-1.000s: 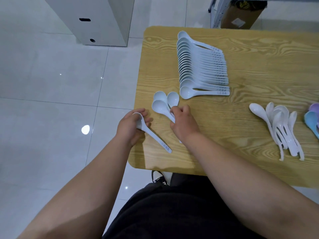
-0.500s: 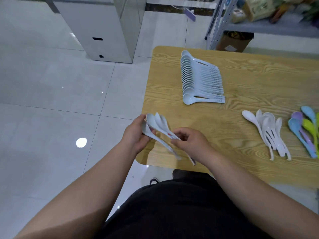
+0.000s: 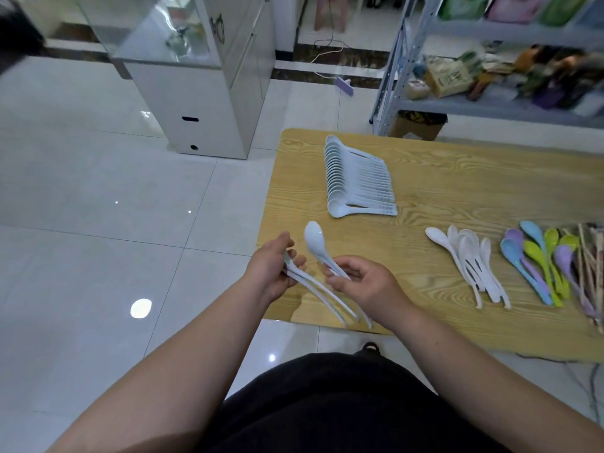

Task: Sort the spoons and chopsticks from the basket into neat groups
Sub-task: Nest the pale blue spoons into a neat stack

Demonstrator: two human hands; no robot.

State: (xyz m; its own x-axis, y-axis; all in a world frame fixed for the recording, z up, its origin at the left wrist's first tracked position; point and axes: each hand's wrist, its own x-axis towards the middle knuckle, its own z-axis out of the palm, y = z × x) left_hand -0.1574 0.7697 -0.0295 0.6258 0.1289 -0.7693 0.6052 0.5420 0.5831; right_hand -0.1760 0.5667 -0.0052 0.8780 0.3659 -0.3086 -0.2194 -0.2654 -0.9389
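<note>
- My left grip (image 3: 271,273) clasps pale spoons (image 3: 322,290) by the bowls, handles roughly parallel for stacking.
- My right grip (image 3: 362,279) pinches one spoon (image 3: 314,238) by its handle over the table (image 3: 457,178) edge, probably bound for the nested row (image 3: 359,188).

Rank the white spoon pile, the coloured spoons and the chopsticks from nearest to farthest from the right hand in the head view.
From the right hand:
1. white spoon pile, just to its right.
2. coloured spoons, further right.
3. chopsticks, at the frame's right edge.
</note>
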